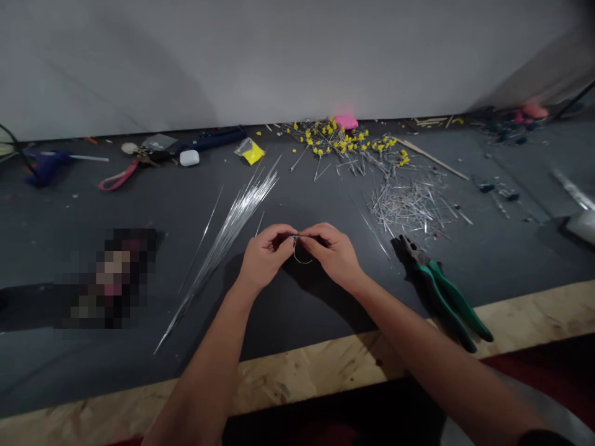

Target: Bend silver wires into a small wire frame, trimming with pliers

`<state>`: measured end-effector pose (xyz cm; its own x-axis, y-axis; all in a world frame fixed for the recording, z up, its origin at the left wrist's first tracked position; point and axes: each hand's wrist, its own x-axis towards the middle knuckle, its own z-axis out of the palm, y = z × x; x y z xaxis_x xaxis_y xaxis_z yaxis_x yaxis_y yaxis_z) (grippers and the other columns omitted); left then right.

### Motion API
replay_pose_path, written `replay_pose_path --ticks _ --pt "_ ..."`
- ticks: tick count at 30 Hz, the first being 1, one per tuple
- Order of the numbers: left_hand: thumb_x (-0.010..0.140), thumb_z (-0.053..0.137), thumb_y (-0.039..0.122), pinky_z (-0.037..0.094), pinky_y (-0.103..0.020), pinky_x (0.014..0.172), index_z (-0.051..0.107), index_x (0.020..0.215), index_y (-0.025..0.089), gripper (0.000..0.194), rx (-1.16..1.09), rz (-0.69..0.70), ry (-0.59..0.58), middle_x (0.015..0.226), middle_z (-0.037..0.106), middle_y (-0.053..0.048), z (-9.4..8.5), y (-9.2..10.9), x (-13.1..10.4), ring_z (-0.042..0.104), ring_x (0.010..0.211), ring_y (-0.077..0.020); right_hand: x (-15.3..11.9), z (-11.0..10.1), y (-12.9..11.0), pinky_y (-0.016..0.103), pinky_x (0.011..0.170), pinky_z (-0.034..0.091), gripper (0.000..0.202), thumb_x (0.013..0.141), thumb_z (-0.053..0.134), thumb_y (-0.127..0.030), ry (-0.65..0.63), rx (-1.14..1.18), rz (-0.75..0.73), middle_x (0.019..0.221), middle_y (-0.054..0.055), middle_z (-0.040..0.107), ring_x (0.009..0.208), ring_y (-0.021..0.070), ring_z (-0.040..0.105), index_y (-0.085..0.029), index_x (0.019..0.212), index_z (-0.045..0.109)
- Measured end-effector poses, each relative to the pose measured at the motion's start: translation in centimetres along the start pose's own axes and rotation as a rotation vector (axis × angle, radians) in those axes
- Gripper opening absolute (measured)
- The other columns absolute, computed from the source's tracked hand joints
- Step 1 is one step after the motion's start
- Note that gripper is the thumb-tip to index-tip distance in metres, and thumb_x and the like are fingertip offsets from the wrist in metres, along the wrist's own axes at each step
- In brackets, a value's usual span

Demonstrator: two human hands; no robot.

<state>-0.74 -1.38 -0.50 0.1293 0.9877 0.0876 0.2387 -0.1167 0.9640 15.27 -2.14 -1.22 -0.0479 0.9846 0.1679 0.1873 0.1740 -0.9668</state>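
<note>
Over the middle of the table, my left hand point(268, 253) and my right hand point(333, 253) meet fingertip to fingertip. Both are closed in a pinch on a thin wire point(303, 262), whose curved part hangs below the fingertips; the rest of it is hidden by my fingers. Left of my left hand lies a fanned bundle of long straight silvery wires point(232, 226). To the right of my right hand are pliers point(449, 297) with green and black handles, jaws pointing away from me. Beyond them is a heap of short cut wire pieces point(404, 204).
At the back lie many wire stems with yellow tips point(339, 139), a pink lump point(346, 121) and a wooden stick point(434, 159). Farther left are a small bag of yellow material point(251, 150), a white case point(189, 158), a pink strap point(119, 176) and a blue glue gun point(49, 167).
</note>
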Motion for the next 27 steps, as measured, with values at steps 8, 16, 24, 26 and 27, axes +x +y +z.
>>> replay_pose_path --ticks 8,16,24,26,27 --pt "0.076 0.059 0.029 0.046 -0.023 0.065 0.067 0.088 0.019 0.017 0.142 0.065 -0.038 0.08 0.066 -0.001 -0.5 -0.2 0.0 0.058 0.07 -0.0122 0.2 -0.4 -0.1 0.027 0.07 0.047 0.008 0.077 0.064 -0.025 -0.065 -0.006 0.009 0.083 0.001 0.066 0.077 0.0129 0.06 -0.024 0.082 0.07" --pt "0.078 0.057 0.026 0.045 -0.021 0.065 0.067 0.087 0.019 0.015 0.328 0.115 -0.067 0.081 0.067 0.0 -0.7 0.6 0.2 0.059 0.07 -0.0111 0.4 -0.8 0.1 0.027 0.073 0.047 0.008 0.077 0.064 -0.024 -0.091 0.001 0.031 0.083 0.001 0.066 0.08 0.0131 0.061 -0.024 0.083 0.07" --pt "0.078 0.057 0.028 0.044 -0.022 0.065 0.064 0.087 0.021 0.013 0.391 0.015 -0.154 0.077 0.066 0.001 -0.7 0.7 0.2 0.06 0.068 -0.0115 1.0 -1.4 0.0 0.028 0.077 0.047 0.01 0.077 0.062 -0.021 -0.174 -0.064 0.016 0.084 0.001 0.065 0.082 0.0131 0.061 -0.023 0.081 0.071" --pt "0.078 0.057 0.029 0.045 -0.023 0.065 0.063 0.086 0.02 0.013 0.335 -0.042 -0.176 0.077 0.067 0.001 -0.7 0.7 0.3 0.061 0.07 -0.0122 1.0 -1.5 0.0 0.028 0.077 0.046 0.01 0.077 0.062 -0.021 -0.202 -0.078 0.014 0.084 0.001 0.064 0.082 0.0129 0.06 -0.022 0.081 0.071" --pt "0.078 0.058 0.03 0.046 -0.023 0.067 0.063 0.087 0.02 0.014 0.289 -0.073 -0.183 0.079 0.067 0.0 -0.6 0.7 0.3 0.062 0.072 -0.013 1.1 -1.6 0.0 0.027 0.077 0.046 0.01 0.077 0.062 -0.021 -0.211 -0.079 0.012 0.085 0.002 0.064 0.082 0.0128 0.06 -0.022 0.082 0.071"
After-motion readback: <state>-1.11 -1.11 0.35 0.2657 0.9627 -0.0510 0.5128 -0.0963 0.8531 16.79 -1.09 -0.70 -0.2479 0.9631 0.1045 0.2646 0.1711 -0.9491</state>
